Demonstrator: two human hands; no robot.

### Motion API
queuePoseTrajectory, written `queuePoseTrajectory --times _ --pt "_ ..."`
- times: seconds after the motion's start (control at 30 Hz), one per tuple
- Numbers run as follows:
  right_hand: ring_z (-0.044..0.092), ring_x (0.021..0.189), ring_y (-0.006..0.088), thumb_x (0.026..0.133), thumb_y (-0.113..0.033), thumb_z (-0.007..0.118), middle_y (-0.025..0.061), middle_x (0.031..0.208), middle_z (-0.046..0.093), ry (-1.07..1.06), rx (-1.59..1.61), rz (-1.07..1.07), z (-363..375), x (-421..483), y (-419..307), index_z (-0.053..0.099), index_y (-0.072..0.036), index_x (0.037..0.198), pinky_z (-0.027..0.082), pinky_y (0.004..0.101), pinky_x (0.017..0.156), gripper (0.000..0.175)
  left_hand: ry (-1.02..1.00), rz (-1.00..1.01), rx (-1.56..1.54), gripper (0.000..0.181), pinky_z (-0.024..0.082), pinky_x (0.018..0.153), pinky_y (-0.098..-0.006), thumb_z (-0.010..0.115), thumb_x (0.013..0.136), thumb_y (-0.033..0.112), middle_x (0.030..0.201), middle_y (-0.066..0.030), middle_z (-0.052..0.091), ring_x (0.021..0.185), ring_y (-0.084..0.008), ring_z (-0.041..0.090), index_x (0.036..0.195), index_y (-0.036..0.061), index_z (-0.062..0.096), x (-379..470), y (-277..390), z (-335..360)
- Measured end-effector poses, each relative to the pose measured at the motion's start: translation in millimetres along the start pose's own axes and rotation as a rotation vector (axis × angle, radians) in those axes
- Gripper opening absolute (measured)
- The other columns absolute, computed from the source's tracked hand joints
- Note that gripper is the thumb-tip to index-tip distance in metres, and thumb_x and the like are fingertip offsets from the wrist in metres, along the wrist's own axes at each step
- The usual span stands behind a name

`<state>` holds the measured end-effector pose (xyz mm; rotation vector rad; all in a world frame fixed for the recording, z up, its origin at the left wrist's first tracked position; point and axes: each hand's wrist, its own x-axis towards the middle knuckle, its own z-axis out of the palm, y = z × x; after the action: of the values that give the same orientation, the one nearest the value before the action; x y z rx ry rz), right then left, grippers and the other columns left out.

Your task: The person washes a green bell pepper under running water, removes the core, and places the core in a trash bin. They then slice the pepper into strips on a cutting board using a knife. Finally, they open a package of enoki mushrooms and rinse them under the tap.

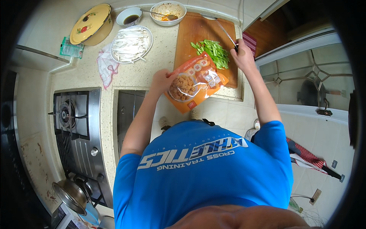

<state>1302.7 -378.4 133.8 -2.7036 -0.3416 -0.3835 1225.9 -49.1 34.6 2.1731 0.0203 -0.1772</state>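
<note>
My left hand (161, 81) grips the top corner of an orange plastic food packet (204, 90), which has a bowl of brown chunks pictured on it. The packet hangs over the near edge of the counter and partly covers a wooden cutting board (186, 37). On the board lies a pile of sliced green peppers (213, 51), right behind the packet. At the board's right side my right hand (243, 54) is closed around the dark handle of a kitchen knife (226, 32), its blade pointing away from me.
A plate of enoki mushrooms (131, 44), a bowl of dark liquid (130, 17), a bowl with sauce and a spoon (168, 13), a cloth (107, 64) and a lidded yellow enamel pot (91, 25) stand left of the board. A gas stove (81, 146) holds a metal pot (71, 196).
</note>
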Motion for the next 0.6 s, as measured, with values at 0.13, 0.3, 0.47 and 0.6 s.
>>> queuePoseTrajectory --times 0.13,0.3,0.47,0.6 --pt "0.064 0.086 0.0306 0.090 -0.020 0.057 0.0209 0.098 0.063 -0.078 0.505 0.264 -0.4 -38.2 -82.1 0.052 0.001 0.111 0.050 0.0385 0.079 0.031 0.086 0.089 0.042 0.031 0.046 0.058 -0.0366 0.071 0.080 0.028 0.066 -0.0146 0.061 0.061 -0.0250 0.059 0.071 0.0001 0.060 4.6 -10.5 10.6" --pt "0.063 0.075 0.0320 0.092 -0.017 0.055 0.0185 0.083 0.062 -0.166 0.541 0.164 48.3 -73.5 -142.1 0.051 -0.002 0.113 0.049 0.0395 0.068 0.026 0.078 0.120 0.034 0.027 0.047 0.061 -0.0440 0.069 0.080 0.027 0.071 -0.0184 0.062 0.068 -0.0370 0.061 0.074 0.0033 0.057 2.8 2.3 13.4" --pt "0.059 0.089 0.0441 0.090 -0.011 0.050 0.0276 0.090 0.061 -0.319 0.412 0.133 65.4 -74.3 -150.0 0.048 -0.001 0.111 0.048 0.0472 0.076 0.024 0.045 0.162 0.092 0.021 0.047 0.063 -0.0446 0.064 0.086 0.020 0.074 -0.0223 0.060 0.073 -0.0426 0.059 0.085 0.0015 0.056 -1.2 3.3 13.7" --pt "0.060 0.082 0.0452 0.088 -0.010 0.048 0.0287 0.082 0.060 -0.363 0.310 0.106 71.3 -65.2 -148.5 0.048 0.005 0.103 0.048 0.0486 0.071 0.020 0.003 0.209 0.120 0.013 0.046 0.064 -0.0478 0.056 0.090 0.019 0.079 -0.0215 0.062 0.078 -0.0433 0.059 0.091 0.0062 0.054 -9.1 11.8 11.1"
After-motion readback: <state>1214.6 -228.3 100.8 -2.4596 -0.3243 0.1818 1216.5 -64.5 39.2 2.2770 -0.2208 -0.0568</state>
